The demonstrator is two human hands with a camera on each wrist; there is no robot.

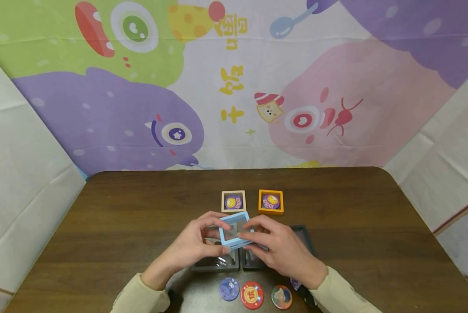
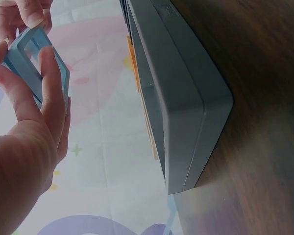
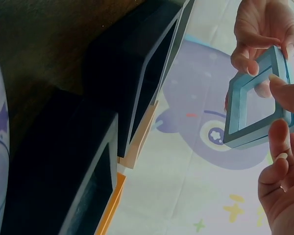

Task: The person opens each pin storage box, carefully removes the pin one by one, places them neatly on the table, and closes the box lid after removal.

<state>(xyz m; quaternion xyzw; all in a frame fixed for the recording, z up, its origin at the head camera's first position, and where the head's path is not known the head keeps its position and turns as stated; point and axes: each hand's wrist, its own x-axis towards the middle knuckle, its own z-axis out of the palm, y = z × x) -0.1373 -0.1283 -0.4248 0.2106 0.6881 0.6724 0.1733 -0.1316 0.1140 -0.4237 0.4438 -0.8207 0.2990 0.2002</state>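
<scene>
Both hands hold a light blue square display frame (image 1: 237, 222) with a see-through window, raised over the near middle of the table. My left hand (image 1: 195, 238) grips its left side, a finger lying across the window and the thumb under the lower edge. On the right side, my right hand (image 1: 279, 243) pinches the frame between fingers and thumb. A thin seam runs along the edge of the blue frame (image 3: 237, 115) in the right wrist view. Beneath the hands stand a dark grey frame (image 1: 218, 266) and another dark frame (image 1: 252, 262), both partly covered.
Behind the hands sit a beige frame (image 1: 233, 192) and an orange frame (image 1: 271, 211), each with a purple badge inside. A black frame (image 1: 303, 237) shows beyond the right hand. Nearer lie a purple badge (image 1: 229, 289), a red badge (image 1: 252, 295) and a portrait badge (image 1: 282, 297).
</scene>
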